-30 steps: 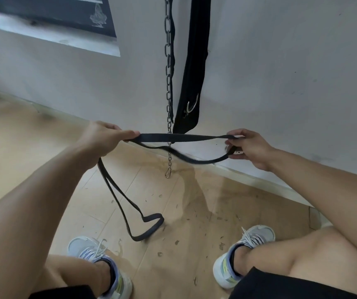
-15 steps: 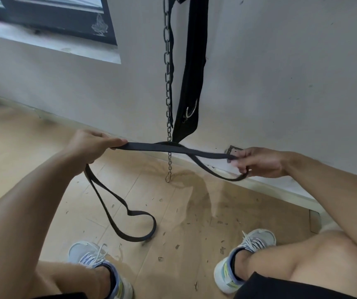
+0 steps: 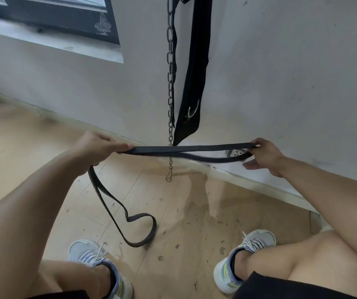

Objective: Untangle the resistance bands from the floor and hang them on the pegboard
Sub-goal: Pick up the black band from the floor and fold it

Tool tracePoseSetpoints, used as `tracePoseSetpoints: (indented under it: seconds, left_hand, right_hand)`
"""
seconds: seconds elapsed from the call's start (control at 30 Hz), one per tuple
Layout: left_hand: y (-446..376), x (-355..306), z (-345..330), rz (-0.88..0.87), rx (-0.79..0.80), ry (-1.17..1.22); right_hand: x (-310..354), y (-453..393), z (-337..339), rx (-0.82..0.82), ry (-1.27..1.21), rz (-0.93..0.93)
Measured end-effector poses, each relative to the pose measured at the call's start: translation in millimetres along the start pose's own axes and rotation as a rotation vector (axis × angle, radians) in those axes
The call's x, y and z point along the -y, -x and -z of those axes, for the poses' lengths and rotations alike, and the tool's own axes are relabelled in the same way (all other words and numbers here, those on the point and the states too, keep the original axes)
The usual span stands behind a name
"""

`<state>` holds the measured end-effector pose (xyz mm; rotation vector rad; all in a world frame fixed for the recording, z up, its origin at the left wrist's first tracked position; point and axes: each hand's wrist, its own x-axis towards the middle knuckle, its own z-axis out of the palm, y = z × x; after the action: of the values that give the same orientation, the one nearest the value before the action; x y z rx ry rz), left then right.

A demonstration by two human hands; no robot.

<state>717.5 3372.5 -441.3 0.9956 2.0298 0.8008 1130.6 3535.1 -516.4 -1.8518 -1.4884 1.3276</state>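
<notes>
A black resistance band (image 3: pixel 173 150) stretches between both hands at about knee height, its two strands crossing near the middle. My left hand (image 3: pixel 95 148) grips one end, and from under it a long loop hangs down and curls on the wooden floor. My right hand (image 3: pixel 264 155) pinches the other end close to the white wall, with its lower fingers spread. No pegboard is in view.
A metal chain (image 3: pixel 170 83) with a clip at its tip and a black padded belt (image 3: pixel 191 98) hang on the wall just behind the band. A wall socket (image 3: pixel 235 152) sits by my right hand. My two shoes stand below. A dark window frame (image 3: pixel 61 18) is upper left.
My right hand has lifted and moved right, pulling the band straighter and tauter. My left hand has stayed about level, and the hanging loop has shifted slightly on the floor.
</notes>
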Motion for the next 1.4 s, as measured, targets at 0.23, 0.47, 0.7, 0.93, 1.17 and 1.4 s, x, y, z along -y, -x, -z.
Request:
tracePoseSetpoints:
  seconds: [0.23, 0.47, 0.7, 0.93, 1.17, 1.4]
  left_hand:
    - [-1, 1, -2, -0.005, -0.005, -0.016]
    - [4, -5, -9, -0.032, -0.003, 0.002]
    - [22, -23, -35, -0.162, 0.098, -0.104]
    - [38, -40, -57, -0.264, 0.199, -0.088]
    - [41, -45, -72, -0.289, 0.216, -0.102]
    - [43, -56, -78, -0.303, 0.156, -0.083]
  right_hand:
    - [10, 3, 4, 0.000, -0.508, -0.133]
    - [2, 2, 9, 0.127, -0.526, -0.256]
    - [-34, 2, 8, 0.442, 0.537, -0.172]
    - [-1, 21, -24, 0.563, 0.828, 0.059]
    - [69, 95, -86, 0.655, 0.368, 0.468]
    - [84, 115, -117, 0.506, 0.228, 0.598]
